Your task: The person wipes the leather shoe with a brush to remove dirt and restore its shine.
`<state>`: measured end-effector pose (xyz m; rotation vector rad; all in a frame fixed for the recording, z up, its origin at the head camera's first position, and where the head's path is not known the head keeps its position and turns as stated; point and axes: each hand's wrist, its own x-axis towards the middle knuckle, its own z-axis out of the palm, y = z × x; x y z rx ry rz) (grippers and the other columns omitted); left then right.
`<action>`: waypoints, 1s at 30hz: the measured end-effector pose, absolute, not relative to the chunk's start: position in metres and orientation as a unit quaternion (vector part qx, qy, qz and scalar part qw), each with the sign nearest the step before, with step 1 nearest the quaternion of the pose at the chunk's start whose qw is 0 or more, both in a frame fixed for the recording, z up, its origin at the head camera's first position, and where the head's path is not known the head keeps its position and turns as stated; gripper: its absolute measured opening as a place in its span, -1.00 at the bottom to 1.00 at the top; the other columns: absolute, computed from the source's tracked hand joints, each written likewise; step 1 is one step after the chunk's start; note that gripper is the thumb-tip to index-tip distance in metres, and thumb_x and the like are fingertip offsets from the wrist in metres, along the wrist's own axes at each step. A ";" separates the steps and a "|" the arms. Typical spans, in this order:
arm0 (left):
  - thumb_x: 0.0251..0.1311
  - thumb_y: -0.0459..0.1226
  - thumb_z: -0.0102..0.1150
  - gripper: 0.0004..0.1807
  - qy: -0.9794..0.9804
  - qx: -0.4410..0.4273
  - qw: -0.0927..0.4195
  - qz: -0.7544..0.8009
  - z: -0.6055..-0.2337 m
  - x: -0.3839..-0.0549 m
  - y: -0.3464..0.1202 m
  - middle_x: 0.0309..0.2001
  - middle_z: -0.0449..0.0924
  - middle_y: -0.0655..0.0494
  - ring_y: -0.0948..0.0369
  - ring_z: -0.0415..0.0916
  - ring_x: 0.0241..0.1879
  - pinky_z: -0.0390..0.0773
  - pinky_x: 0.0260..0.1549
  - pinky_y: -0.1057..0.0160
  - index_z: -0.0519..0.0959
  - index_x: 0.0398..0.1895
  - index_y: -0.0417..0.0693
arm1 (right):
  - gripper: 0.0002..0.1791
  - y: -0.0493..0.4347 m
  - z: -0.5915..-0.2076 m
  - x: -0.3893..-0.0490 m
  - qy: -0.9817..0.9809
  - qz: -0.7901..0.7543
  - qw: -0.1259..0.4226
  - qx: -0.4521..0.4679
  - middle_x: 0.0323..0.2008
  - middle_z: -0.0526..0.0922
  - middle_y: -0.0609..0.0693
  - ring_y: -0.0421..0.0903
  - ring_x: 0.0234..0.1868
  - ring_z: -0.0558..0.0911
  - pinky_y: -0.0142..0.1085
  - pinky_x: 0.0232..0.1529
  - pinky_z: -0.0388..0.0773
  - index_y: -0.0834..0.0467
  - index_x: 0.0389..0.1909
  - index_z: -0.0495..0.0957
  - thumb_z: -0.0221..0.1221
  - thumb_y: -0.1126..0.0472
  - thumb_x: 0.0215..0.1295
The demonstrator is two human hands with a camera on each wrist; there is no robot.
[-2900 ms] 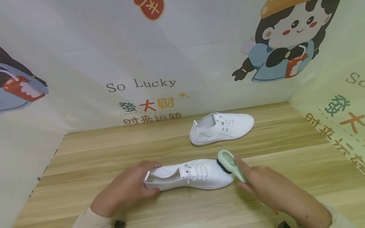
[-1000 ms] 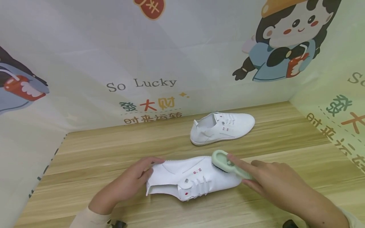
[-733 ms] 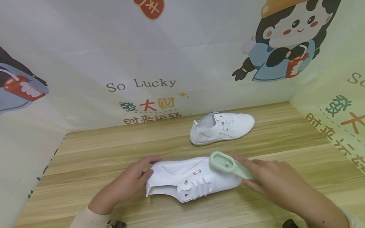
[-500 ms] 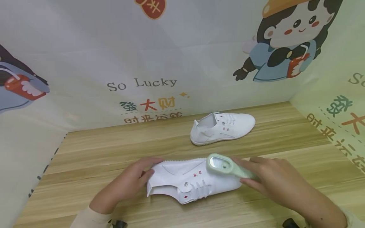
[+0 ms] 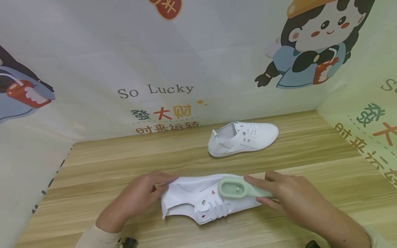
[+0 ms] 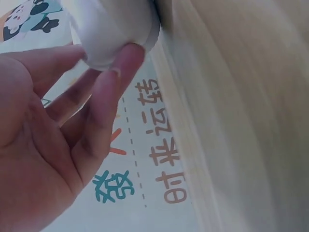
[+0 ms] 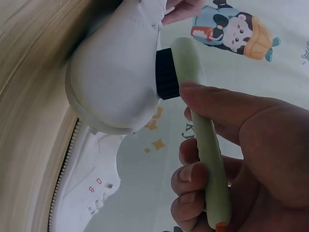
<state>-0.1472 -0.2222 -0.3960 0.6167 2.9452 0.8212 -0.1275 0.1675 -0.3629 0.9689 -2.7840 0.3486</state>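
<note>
A white lace-up shoe (image 5: 186, 193) lies tilted on its side near the front of the wooden table, its opening turned toward me and its toe to the right. My left hand (image 5: 136, 196) grips its heel, thumb on the upper and fingers at the sole edge; the left wrist view shows the fingertips (image 6: 130, 58) on the heel. My right hand (image 5: 294, 196) holds a pale green brush (image 5: 232, 187) by its handle, head over the shoe's side by the laces. In the right wrist view the dark bristles (image 7: 166, 75) meet the shoe's upper.
A second white shoe (image 5: 248, 137) stands upright farther back, toe to the right. Printed backdrop walls (image 5: 93, 69) enclose the wooden table (image 5: 108, 162) at the back and both sides.
The near shoe has been rolled from upright onto its side, the left hand shifting its hold on the heel. The brush has moved left from the toe toward the laces.
</note>
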 end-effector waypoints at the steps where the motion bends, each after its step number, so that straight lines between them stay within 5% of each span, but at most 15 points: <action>1: 0.34 -0.28 0.22 -0.63 0.946 0.196 0.009 0.259 -0.396 -0.147 -0.222 0.12 0.66 0.32 0.31 0.60 0.04 0.62 -0.14 0.29 0.64 0.16 0.27 | -0.45 0.167 -0.363 -0.127 -0.934 0.116 0.089 0.327 -0.35 0.51 -0.23 -0.43 -0.56 0.26 -0.50 -0.55 0.26 -0.27 0.26 0.54 0.36 -0.06 0.23; 13: 0.33 -0.34 0.22 -0.68 0.916 0.215 0.047 0.334 -0.395 -0.149 -0.226 -0.01 0.71 0.11 0.42 0.46 -0.51 0.57 -0.48 0.37 0.68 0.11 0.07 | -0.41 0.153 -0.371 -0.121 -0.915 0.096 0.151 0.361 -0.40 0.45 -0.25 -0.43 -0.58 0.20 -0.53 -0.59 0.18 -0.25 0.22 0.58 0.44 -0.03 0.11; 30: 0.32 -0.38 0.21 -0.66 0.911 0.209 0.062 0.350 -0.395 -0.150 -0.224 -0.05 0.70 0.07 0.37 0.47 -0.58 0.57 -0.55 0.35 0.67 0.12 0.05 | -0.36 0.132 -0.375 -0.122 -0.903 0.094 0.187 0.375 -0.43 0.40 -0.24 -0.40 -0.60 0.21 -0.50 -0.61 0.13 -0.23 0.21 0.59 0.50 0.01 0.03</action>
